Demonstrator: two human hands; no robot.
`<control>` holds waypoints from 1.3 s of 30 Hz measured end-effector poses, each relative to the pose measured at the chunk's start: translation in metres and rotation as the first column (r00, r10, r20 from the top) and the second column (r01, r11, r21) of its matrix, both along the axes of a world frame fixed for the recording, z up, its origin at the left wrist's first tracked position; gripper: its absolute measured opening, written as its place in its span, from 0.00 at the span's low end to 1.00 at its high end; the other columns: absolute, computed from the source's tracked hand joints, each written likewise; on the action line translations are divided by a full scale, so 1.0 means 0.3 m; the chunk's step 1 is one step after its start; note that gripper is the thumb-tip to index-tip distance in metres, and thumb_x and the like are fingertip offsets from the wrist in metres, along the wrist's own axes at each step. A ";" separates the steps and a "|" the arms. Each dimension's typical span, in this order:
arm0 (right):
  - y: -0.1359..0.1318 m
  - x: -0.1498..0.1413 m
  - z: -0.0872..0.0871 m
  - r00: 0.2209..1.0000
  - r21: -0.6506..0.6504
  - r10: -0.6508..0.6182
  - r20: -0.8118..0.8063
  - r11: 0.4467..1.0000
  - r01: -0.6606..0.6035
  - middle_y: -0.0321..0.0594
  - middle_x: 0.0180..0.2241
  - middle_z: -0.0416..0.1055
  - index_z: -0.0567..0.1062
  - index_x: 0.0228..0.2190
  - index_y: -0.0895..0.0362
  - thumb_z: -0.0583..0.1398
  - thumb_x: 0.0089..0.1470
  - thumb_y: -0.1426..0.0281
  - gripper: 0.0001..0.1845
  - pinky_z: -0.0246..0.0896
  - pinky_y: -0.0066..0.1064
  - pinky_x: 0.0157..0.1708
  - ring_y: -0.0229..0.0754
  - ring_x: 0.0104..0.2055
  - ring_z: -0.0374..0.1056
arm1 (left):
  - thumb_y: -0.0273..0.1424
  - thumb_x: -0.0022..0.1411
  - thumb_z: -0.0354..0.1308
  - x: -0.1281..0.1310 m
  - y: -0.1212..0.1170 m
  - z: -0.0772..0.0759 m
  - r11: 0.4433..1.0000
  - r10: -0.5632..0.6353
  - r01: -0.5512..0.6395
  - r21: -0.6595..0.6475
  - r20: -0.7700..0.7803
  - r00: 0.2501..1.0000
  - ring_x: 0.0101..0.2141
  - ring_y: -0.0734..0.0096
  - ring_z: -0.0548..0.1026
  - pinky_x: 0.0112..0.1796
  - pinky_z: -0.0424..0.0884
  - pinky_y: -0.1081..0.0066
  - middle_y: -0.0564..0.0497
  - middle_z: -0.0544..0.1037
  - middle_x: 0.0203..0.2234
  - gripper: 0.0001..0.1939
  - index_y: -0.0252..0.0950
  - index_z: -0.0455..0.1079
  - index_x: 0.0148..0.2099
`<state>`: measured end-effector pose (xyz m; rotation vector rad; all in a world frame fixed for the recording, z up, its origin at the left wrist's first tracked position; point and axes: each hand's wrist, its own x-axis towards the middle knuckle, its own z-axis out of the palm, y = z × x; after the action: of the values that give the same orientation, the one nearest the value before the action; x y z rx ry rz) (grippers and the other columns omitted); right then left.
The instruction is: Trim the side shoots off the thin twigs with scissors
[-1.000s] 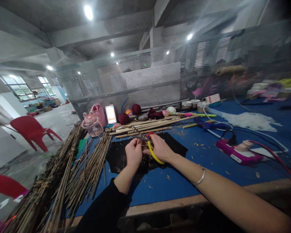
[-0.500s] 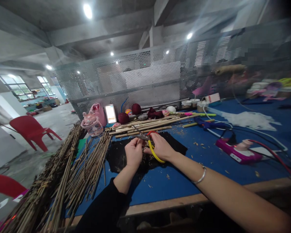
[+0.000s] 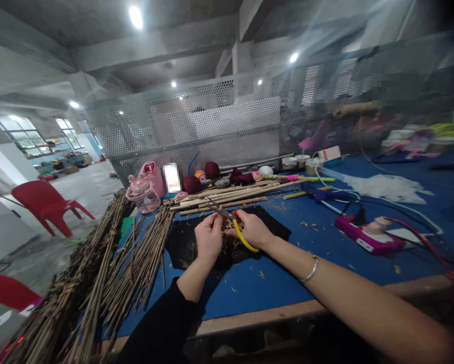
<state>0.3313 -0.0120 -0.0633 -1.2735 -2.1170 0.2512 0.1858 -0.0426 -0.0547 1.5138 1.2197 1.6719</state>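
My right hand (image 3: 253, 230) is wrapped round the handles of the pruning shears (image 3: 245, 240), one yellow and one red. Their metal blades point up and left, over the fingers of my left hand (image 3: 209, 235). That left hand is closed in a pinch beside the blades; what it holds is hidden by its fingers. Under both hands lies a black cloth (image 3: 183, 245), with small plant scraps (image 3: 230, 236) scattered on its middle.
Thin dry sticks (image 3: 136, 263) lie in bundles on the left of the blue table (image 3: 250, 298). Behind the cloth are peeled sticks (image 3: 242, 193), maroon yarn balls (image 3: 212, 170) and a pink bottle (image 3: 153, 179). A purple power strip (image 3: 367, 237) with cords lies right.
The shears have turned slightly in my right hand, and their handles look closer together, with less red showing. My left hand stays pinched in nearly the same place.
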 end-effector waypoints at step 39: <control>-0.014 -0.024 -0.008 0.993 -0.037 0.077 -0.088 0.996 -0.081 0.39 0.32 0.68 0.62 0.36 0.55 0.60 0.44 0.61 0.19 0.54 0.26 0.30 0.40 0.32 0.65 | 0.33 0.58 0.47 -0.003 0.006 0.003 0.997 0.043 -0.025 0.079 -0.224 0.974 0.23 0.75 0.63 0.27 0.59 0.77 0.54 0.67 0.19 0.12 0.34 0.68 0.29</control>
<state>0.3241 -0.0163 -0.0657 -1.1818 -2.1000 0.3784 0.1848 -0.0409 -0.0539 1.7786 1.3173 1.6179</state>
